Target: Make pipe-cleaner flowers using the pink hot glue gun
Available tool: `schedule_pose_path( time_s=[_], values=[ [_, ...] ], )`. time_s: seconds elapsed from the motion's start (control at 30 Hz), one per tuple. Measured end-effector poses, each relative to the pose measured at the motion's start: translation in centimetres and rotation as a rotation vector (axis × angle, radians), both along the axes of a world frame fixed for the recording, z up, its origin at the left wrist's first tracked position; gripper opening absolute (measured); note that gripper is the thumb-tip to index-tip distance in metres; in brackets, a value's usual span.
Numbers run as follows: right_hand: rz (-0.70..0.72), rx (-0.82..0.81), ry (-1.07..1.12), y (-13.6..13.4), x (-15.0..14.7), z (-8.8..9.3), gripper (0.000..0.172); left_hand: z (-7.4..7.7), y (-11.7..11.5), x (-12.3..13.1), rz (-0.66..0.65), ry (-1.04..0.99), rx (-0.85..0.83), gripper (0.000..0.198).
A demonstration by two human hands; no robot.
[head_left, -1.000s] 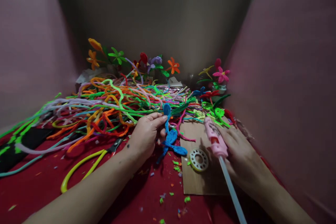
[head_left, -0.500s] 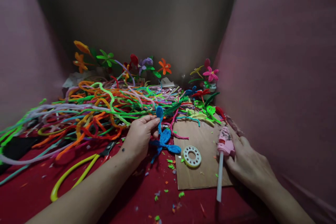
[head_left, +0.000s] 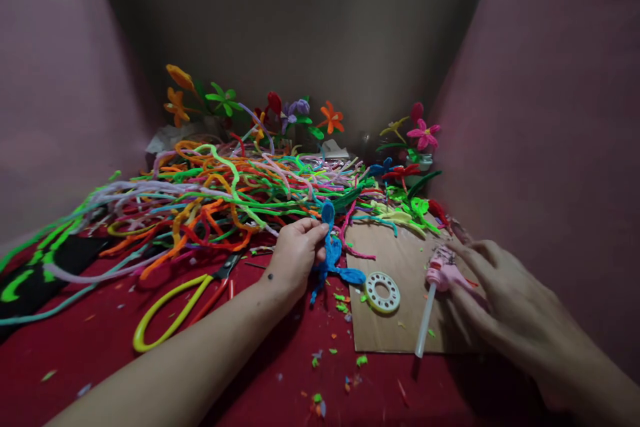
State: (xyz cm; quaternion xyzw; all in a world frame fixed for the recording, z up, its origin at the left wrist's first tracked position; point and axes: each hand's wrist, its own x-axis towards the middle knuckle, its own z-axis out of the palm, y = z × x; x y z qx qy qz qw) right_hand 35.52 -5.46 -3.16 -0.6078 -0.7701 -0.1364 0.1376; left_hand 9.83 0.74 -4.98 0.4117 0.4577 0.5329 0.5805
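Note:
My left hand [head_left: 299, 257] pinches a blue fuzzy pipe-cleaner flower [head_left: 333, 255] by its upper petal, between thumb and fingertips. The other petals hang below, beside the cardboard's left edge. My right hand [head_left: 505, 303] is at the pink glue gun [head_left: 440, 273], its fingers spread apart around the body. Part of the handle and something red show between thumb and forefinger; whether the fingertips still touch it is hard to see. From the gun's back a clear glue stick [head_left: 425, 323] points toward me. The gun is over a brown cardboard sheet [head_left: 380, 333].
A white-and-yellow tape spool [head_left: 383, 292] lies on the cardboard. Scissors [head_left: 173, 320] with yellow and red handles lie left of my forearm. A large heap of pipe cleaners [head_left: 240, 187] spreads behind; finished flowers [head_left: 331, 117] stand at the back. Scraps dot the red cloth [head_left: 280, 380].
The view has turned left, shifting the scene rightward. The glue gun has come lower, its stick nearer the surface. My right hand's fingers have spread from it. The left hand keeps its pinch.

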Motion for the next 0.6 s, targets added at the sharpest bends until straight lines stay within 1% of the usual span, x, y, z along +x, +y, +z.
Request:
schedule_pose_path(
  time_s=[0.07, 0.1, 0.13, 0.2, 0.23, 0.27, 0.33, 0.4, 0.47, 0.53, 0.6],
  values=[
    [0.24, -0.036, 0.055, 0.3, -2.0, 0.4, 0.032, 0.1, -0.1, 0.2, 0.022, -0.007, 0.019, 0.02],
    [0.33, -0.082, 0.065, 0.7, -3.1, 0.5, 0.029, 0.1, -0.1, 0.2, 0.028, -0.018, 0.025, 0.019],
    [0.374, -0.122, 0.074, 1.1, -4.3, 0.5, 0.027, 0.1, -0.1, 0.3, 0.03, -0.031, 0.029, 0.018],
    [0.45, -0.233, 0.069, 2.1, -6.5, 0.5, 0.028, 0.0, 0.0, 0.3, 0.021, -0.055, 0.034, 0.019],
    [0.477, -0.249, 0.059, 2.6, -7.5, 0.4, 0.027, 0.0, 0.0, 0.3, 0.015, -0.065, 0.036, 0.019],
    [0.493, -0.282, 0.034, 3.0, -8.3, 0.2, 0.025, -0.1, 0.1, 0.3, 0.01, -0.073, 0.037, 0.02],
    [0.524, -0.294, 0.011, 3.8, -9.5, -0.2, 0.025, -0.1, 0.1, 0.2, 0.003, -0.091, 0.033, 0.019],
    [0.548, -0.309, 0.01, 4.2, -10.2, -0.7, 0.028, -0.2, 0.2, 0.2, -0.005, -0.11, 0.025, 0.019],
    [0.532, -0.3, 0.039, 4.5, -10.3, -1.2, 0.029, -0.2, 0.1, 0.2, -0.01, -0.124, 0.025, 0.019],
    [0.496, -0.256, 0.138, 4.7, -10.2, -1.3, 0.028, -0.1, 0.1, 0.2, -0.018, -0.146, 0.036, 0.02],
    [0.475, -0.237, 0.359, 5.0, -9.8, -1.0, 0.023, 0.0, 0.1, 0.1, -0.032, -0.192, 0.049, 0.022]
  ],
)
